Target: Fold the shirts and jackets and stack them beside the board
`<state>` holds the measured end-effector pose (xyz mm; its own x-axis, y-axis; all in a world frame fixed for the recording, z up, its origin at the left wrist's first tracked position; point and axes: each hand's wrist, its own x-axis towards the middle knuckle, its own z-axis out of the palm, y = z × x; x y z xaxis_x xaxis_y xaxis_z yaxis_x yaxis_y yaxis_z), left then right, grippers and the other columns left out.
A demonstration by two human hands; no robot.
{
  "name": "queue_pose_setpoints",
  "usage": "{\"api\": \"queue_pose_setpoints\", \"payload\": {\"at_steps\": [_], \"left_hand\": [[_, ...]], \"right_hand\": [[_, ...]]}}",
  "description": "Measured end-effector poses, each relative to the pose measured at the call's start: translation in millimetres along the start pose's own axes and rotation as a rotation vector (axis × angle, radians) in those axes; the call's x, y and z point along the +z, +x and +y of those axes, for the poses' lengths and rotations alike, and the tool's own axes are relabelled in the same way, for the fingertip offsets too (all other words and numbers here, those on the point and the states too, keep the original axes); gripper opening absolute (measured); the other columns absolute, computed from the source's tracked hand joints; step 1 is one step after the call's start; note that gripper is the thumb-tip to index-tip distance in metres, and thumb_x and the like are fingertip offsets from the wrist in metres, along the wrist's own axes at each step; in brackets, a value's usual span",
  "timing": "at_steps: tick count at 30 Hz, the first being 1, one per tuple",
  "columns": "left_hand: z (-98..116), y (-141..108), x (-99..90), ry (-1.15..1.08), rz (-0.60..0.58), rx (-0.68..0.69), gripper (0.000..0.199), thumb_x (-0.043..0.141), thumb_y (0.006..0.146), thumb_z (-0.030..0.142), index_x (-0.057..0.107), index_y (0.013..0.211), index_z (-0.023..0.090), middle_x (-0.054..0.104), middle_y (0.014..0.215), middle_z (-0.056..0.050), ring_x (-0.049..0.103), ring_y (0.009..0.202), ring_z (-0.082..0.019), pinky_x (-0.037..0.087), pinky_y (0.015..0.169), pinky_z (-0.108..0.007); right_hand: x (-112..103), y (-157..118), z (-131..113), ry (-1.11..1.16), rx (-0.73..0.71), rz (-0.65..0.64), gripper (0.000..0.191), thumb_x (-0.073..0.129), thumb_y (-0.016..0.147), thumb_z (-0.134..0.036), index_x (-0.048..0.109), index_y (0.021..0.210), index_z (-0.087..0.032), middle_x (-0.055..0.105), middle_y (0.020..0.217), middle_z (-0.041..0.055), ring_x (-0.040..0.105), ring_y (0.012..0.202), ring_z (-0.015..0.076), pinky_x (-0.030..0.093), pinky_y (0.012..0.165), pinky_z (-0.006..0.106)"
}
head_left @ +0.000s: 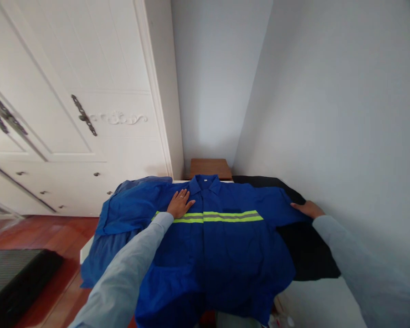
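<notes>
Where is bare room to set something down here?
Bare white surface shows at lower right, bordered by the black cloth, the blue jacket and the person's right sleeve. The brown wooden top beyond the collar also looks bare. The middle is crowded: the jacket spreads wide, left hand on its chest, right hand at its sleeve end.

- Here's the blue jacket, front up across the white worktop, collar at the far end
- Yellow-and-grey band running right across the chest
- Sleeves spread wide, lower front creased
</notes>
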<state>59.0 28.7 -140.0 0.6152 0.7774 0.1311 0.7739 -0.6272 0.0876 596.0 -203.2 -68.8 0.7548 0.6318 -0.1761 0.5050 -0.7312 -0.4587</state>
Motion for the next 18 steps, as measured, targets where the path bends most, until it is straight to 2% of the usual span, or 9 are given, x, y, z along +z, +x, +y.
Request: {"api": "queue_pose_setpoints", "payload": {"at_steps": [3,5,7,9,11,13,16,18], "left_hand": [[-1,1,0.3,-0.003,0.006,0.008,0.071,0.025,0.102,0.058,0.043,0.152,0.011,0.039,0.159,-0.017,0.029,0.151,-0.029,0.02,0.124,-0.047],[-2,1,-0.2,-0.009,0.003,0.013,0.071,0.024,0.102,0.058,0.043,0.152,0.011,0.039,0.159,-0.017,0.03,0.151,-0.029,0.021,0.124,-0.048],[-2,2,-1.0,-0.012,0.001,0.012,0.071,0.024,0.102,0.058,0.043,0.152,0.011,0.04,0.158,-0.018,0.031,0.15,-0.029,0.021,0.123,-0.049],[-2,3,-1.4,-0.009,0.0,0.009,0.071,0.024,0.102,0.058,0.043,0.152,0.01,0.04,0.158,-0.018,0.032,0.15,-0.029,0.022,0.123,-0.049],[-2,3,-1.4,-0.004,-0.001,0.01,0.072,0.023,0.102,0.057,0.043,0.152,0.009,0.04,0.158,-0.018,0.032,0.15,-0.029,0.022,0.123,-0.049],[-2,3,-1.2,0.001,-0.001,0.013,0.071,0.023,0.102,0.057,0.043,0.152,0.01,0.04,0.159,-0.018,0.031,0.15,-0.029,0.022,0.123,-0.048],[-3,4,-1.2,0.006,-0.006,0.013,0.07,0.023,0.103,0.056,0.043,0.152,0.011,0.039,0.159,-0.017,0.031,0.151,-0.028,0.021,0.123,-0.047],[-2,4,-1.9,0.008,-0.017,0.01,0.07,0.023,0.103,0.055,0.042,0.152,0.01,0.039,0.159,-0.017,0.03,0.151,-0.028,0.02,0.124,-0.047]], "right_hand": [[-14,-30,4,0.241,0.236,-0.207,0.042,0.079,0.074,-0.056,0.065,0.091,-0.02,0.073,0.102,0.0178,0.072,0.093,0.033,0.061,0.071,0.042],[-16,-51,2,0.484,0.267,-0.342,0.035,0.084,0.072,-0.046,0.063,0.088,-0.022,0.075,0.096,0.0114,0.072,0.081,0.0244,0.061,0.065,0.034],[-14,-68,1,0.735,0.234,-0.387,0.031,0.087,0.07,-0.027,0.061,0.086,-0.022,0.075,0.09,0.0071,0.072,0.076,0.0199,0.062,0.065,0.03],[-11,-78,2,0.931,0.182,-0.331,0.031,0.083,0.068,-0.01,0.058,0.083,-0.022,0.074,0.083,0.0043,0.071,0.071,0.0175,0.063,0.066,0.029],[-10,-83,8,1.029,0.142,-0.23,0.03,0.078,0.07,-0.004,0.056,0.078,-0.023,0.072,0.077,0.0031,0.067,0.062,0.0151,0.062,0.063,0.028],[-11,-84,15,1.032,0.117,-0.151,0.027,0.073,0.073,-0.003,0.055,0.073,-0.023,0.07,0.073,0.0048,0.064,0.057,0.0143,0.06,0.059,0.027],[-12,-86,23,0.96,0.084,-0.084,0.026,0.07,0.076,-0.005,0.054,0.068,-0.025,0.071,0.073,0.0099,0.067,0.061,0.0176,0.058,0.061,0.03],[-9,-88,23,0.847,-0.029,0.022,0.026,0.07,0.075,-0.007,0.053,0.066,-0.025,0.071,0.071,0.0122,0.069,0.064,0.0211,0.058,0.061,0.034]]}}
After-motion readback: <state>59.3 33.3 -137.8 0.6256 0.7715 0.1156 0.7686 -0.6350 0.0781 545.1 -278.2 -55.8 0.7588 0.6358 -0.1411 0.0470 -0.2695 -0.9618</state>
